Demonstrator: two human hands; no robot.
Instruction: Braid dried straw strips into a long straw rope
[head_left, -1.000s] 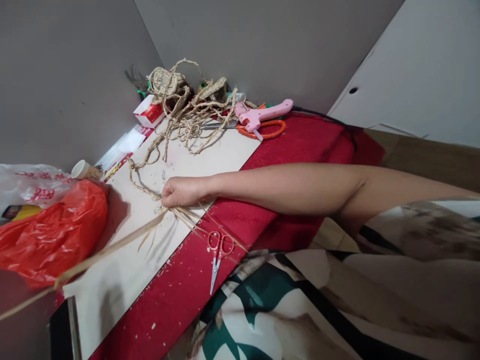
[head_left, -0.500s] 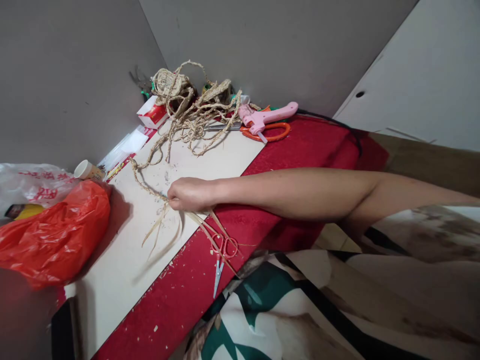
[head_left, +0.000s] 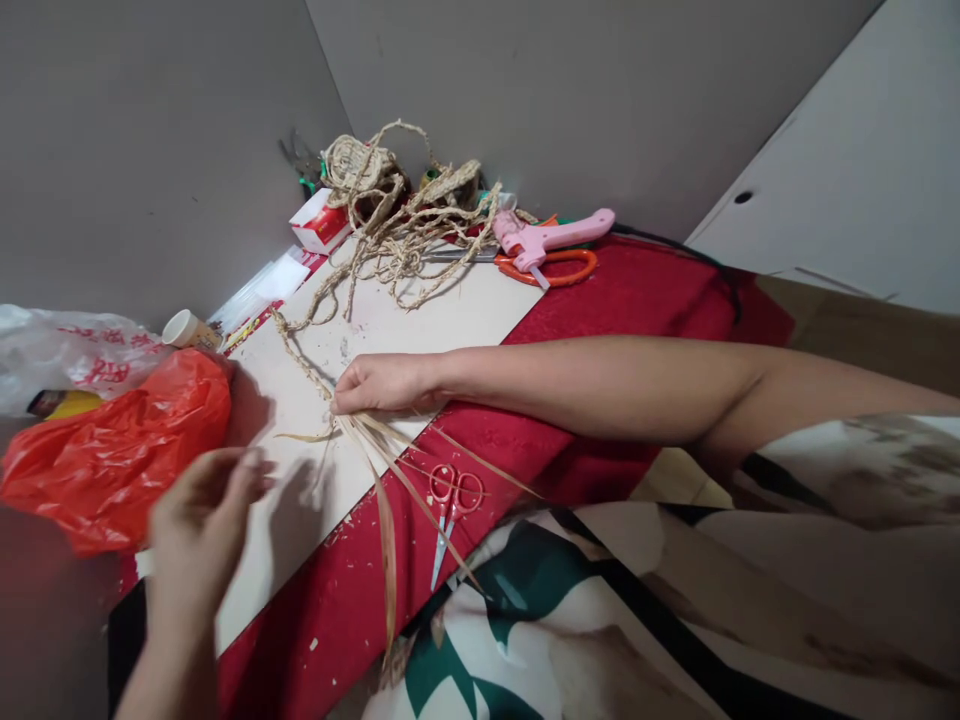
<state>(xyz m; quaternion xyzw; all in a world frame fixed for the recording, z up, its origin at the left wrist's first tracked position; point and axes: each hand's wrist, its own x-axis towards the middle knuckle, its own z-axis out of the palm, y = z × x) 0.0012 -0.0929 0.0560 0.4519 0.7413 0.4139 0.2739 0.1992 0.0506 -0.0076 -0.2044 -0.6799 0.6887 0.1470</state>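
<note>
With our right hand we're gripping the braided straw cord where loose strands are splaying below that hand, crossing the near edge of the white board and overlying red-handled scissors. Our left hand is hovering lower-left, blurred, fingers loosely curled, unclasped. Bare board is separating both hands; the red plastic bag is lying just beyond the left one.

The left hand is blurred, its forearm cropped by the bottom edge.
</note>
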